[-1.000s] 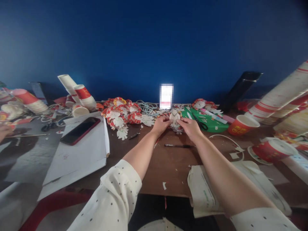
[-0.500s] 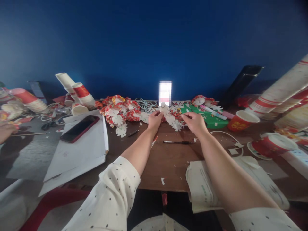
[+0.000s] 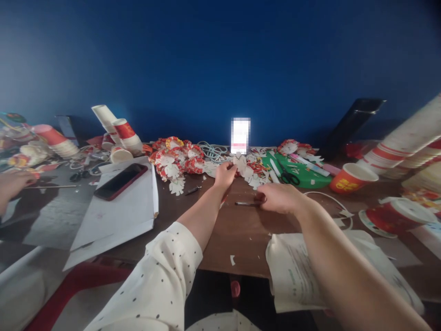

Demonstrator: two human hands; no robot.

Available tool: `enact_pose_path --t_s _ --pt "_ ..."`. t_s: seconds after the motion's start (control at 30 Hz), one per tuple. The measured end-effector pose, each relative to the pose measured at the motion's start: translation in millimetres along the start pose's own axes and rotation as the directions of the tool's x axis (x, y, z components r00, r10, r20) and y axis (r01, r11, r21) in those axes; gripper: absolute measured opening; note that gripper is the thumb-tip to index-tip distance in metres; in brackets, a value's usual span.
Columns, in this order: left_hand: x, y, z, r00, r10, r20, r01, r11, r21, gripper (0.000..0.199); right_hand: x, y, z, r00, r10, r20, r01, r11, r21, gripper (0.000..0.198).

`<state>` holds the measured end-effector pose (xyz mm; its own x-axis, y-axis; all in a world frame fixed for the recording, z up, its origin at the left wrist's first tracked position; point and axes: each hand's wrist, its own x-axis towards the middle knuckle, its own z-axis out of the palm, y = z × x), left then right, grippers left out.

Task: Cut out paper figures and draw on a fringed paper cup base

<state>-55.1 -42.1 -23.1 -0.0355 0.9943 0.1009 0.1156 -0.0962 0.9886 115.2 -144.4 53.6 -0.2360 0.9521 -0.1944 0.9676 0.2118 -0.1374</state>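
My left hand [image 3: 225, 175] pinches a white flower-shaped paper cutout [image 3: 240, 161] in front of the lit, blurred-out screen [image 3: 240, 136]. Lower and to the right, my right hand [image 3: 279, 198] has its fingers closed around one end of a black pen [image 3: 245, 203], which points left over the brown table. Its fingertips are partly hidden behind the hand. Red and white paper-cup flowers [image 3: 172, 158] are heaped left of my left hand. Black-handled scissors [image 3: 288, 177] lie on a green sheet [image 3: 312, 179] just beyond my right hand.
A phone [image 3: 120, 182] rests on white papers [image 3: 117, 216] at the left. Another person's hand [image 3: 14, 186] is at the far left edge. A red paper cup [image 3: 353, 178] and long stacked cups [image 3: 406, 133] stand right. A folded cloth bag [image 3: 292, 271] hangs over the front edge.
My right hand has come down and toward me from beside the flowers and closed on the pen, uncovering the scissors. The left hand still holds the paper flower. The view has shifted slightly.
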Motion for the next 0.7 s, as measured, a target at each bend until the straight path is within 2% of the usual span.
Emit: enact_pose_path --t_s 0.1,0.17,0.23,0.3,0.33,0.4,0.47,0.5,0.57,0.63,0.7 --pt "-1.6 2.8 -0.6 1.000 -0.018 0.007 0.018 1.000 -0.004 0.015 1.2 -8.0 6.2 0.999 -0.033 0.032 0.036 0.996 -0.078 0.013" --pt "-2.1 4.6 -0.8 1.000 -0.029 0.001 0.029 1.000 -0.004 0.014 2.7 -6.4 9.8 0.998 -0.064 0.021 0.065 0.997 -0.034 0.011" --pt "-1.2 5.2 -0.5 1.000 -0.024 0.000 0.024 1.000 0.005 0.013 4.0 -0.2 11.7 0.993 -0.116 -0.016 0.117 0.984 0.132 0.011" --pt "0.4 4.9 0.1 1.000 -0.014 0.001 0.014 1.000 0.003 0.012 5.7 7.9 11.6 0.984 -0.139 -0.115 0.173 0.905 0.388 0.011" --pt "1.0 4.9 0.5 1.000 -0.013 0.000 0.013 1.000 -0.003 0.012 7.2 12.0 11.1 0.976 -0.102 -0.190 0.188 0.834 0.518 0.012" --pt "1.2 5.3 1.1 1.000 -0.017 -0.003 0.017 1.000 -0.024 0.011 12.0 19.5 10.2 0.943 0.088 -0.321 0.193 0.642 0.742 0.018" --pt "0.3 6.5 1.3 1.000 -0.017 -0.002 0.017 0.999 -0.030 0.010 19.6 26.0 11.6 0.863 0.315 -0.395 0.246 0.421 0.873 0.023" --pt "-0.4 7.1 1.1 1.000 -0.014 0.003 0.014 1.000 -0.027 0.010 24.2 29.0 13.6 0.805 0.428 -0.411 0.282 0.334 0.900 0.023" --pt "-1.6 7.8 0.6 1.000 -0.004 0.010 0.004 1.000 -0.014 0.009 33.5 34.5 19.3 0.707 0.580 -0.404 0.321 0.246 0.915 0.026" --pt "-2.7 7.7 0.2 1.000 0.010 0.008 -0.010 1.000 -0.006 0.009 40.5 38.0 25.5 0.661 0.651 -0.373 0.302 0.224 0.927 0.029" --pt "-4.5 7.6 0.1 1.000 0.028 0.007 -0.028 1.000 -0.010 0.009 43.4 37.8 29.5 0.643 0.677 -0.358 0.275 0.233 0.933 0.031"
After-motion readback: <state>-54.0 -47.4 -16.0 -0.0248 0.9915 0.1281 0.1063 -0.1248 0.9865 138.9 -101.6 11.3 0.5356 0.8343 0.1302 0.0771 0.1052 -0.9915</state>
